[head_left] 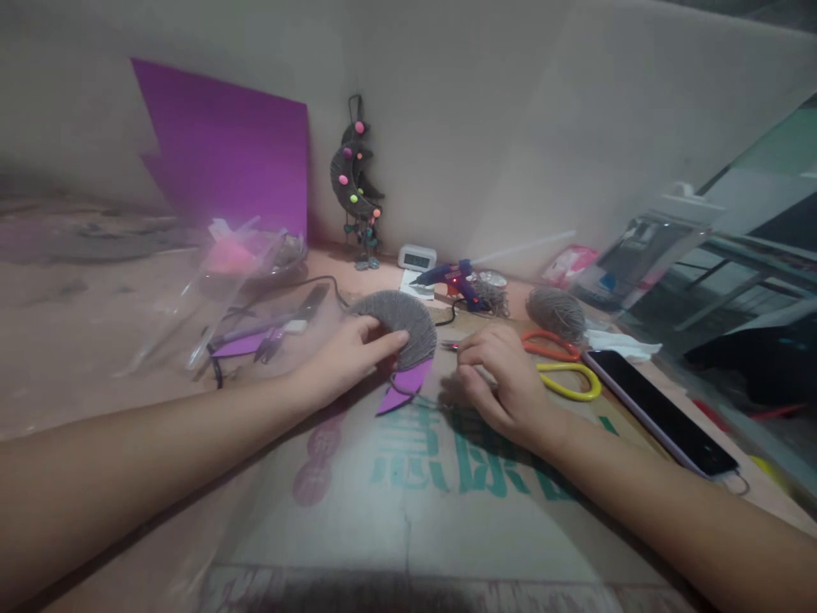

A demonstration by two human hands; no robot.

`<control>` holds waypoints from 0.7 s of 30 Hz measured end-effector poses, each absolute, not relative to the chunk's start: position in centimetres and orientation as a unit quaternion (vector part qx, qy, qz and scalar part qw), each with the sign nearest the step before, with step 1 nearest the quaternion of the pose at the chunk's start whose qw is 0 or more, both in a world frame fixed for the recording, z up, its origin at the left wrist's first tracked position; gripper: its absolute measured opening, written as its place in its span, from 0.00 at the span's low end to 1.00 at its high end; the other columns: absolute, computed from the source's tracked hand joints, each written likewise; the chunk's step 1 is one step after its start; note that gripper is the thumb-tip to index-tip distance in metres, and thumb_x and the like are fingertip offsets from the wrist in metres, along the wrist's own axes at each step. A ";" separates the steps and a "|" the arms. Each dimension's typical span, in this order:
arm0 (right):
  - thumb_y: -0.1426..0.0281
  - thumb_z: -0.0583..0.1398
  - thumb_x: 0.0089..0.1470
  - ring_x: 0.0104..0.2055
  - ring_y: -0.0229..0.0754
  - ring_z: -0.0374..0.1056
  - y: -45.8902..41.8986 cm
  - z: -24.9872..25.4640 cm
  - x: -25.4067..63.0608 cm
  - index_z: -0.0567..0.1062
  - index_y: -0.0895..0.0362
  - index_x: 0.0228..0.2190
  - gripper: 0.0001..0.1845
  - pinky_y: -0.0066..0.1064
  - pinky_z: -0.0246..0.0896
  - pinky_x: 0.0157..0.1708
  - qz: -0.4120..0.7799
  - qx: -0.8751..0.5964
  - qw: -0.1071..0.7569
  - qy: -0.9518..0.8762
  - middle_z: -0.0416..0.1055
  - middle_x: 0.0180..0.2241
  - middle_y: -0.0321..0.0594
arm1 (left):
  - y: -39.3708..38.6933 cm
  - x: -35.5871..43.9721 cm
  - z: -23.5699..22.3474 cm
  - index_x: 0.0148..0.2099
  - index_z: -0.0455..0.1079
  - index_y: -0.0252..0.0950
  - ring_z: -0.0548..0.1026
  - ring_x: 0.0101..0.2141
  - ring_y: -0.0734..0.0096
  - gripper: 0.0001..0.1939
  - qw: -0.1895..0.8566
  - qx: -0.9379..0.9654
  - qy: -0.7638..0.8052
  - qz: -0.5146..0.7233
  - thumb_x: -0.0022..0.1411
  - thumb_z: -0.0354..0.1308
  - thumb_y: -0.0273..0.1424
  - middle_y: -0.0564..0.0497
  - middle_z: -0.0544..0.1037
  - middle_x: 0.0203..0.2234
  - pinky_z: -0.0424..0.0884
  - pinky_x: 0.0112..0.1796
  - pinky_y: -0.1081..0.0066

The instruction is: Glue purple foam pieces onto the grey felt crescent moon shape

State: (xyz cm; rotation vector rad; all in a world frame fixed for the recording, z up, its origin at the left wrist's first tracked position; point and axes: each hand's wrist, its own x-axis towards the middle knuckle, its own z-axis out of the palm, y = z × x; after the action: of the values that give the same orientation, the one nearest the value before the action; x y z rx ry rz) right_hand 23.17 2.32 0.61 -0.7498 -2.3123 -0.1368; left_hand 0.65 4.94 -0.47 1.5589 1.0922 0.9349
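My left hand (348, 353) grips a purple crescent-shaped card (408, 379) that is partly wound with grey twine (402, 319), fingers laid across the wound part. My right hand (498, 375) is curled just right of it, fingertips pinched on a thin strand of twine near the crescent's lower tip. Both hands rest over a sheet of cardboard (447, 502) with green print.
A blue glue gun (450, 278), a ball of twine (557, 312), orange and yellow scissors (562, 366) and a phone (660, 413) lie to the right. A finished decorated crescent (356, 179), a small clock (417, 257), purple card sheet (236, 153) and plastic bags (246, 272) stand behind.
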 end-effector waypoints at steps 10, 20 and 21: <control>0.71 0.54 0.61 0.33 0.40 0.66 3.9 -0.5 23.8 0.72 0.56 0.32 0.07 0.33 0.59 0.35 -0.015 -0.361 0.354 -0.863 0.73 0.29 0.40 | 4.7 0.6 -0.2 0.26 0.66 0.34 0.70 0.24 0.73 0.18 0.522 0.601 0.452 0.403 0.58 0.57 0.43 0.53 0.72 0.20 0.65 0.29 0.73; 0.68 0.57 0.60 0.31 0.39 0.64 3.5 -0.1 23.6 0.72 0.57 0.29 0.08 0.32 0.57 0.34 -0.112 -0.312 0.284 -0.900 0.71 0.25 0.38 | 4.6 0.7 0.3 0.25 0.67 0.34 0.71 0.24 0.71 0.18 0.491 0.602 0.470 0.420 0.60 0.54 0.42 0.53 0.73 0.19 0.66 0.30 0.72; 0.68 0.57 0.60 0.31 0.39 0.63 3.5 0.1 23.7 0.72 0.57 0.28 0.09 0.31 0.57 0.34 -0.121 -0.313 0.273 -0.902 0.70 0.25 0.38 | 4.6 0.7 0.4 0.25 0.67 0.34 0.71 0.24 0.71 0.18 0.491 0.601 0.472 0.418 0.60 0.54 0.42 0.53 0.73 0.19 0.66 0.30 0.72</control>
State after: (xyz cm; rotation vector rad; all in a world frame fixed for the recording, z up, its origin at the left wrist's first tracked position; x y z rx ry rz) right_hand 23.67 3.49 0.06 -0.8408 -2.4260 -0.3249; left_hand 0.72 4.58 0.39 1.4604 1.1463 1.0155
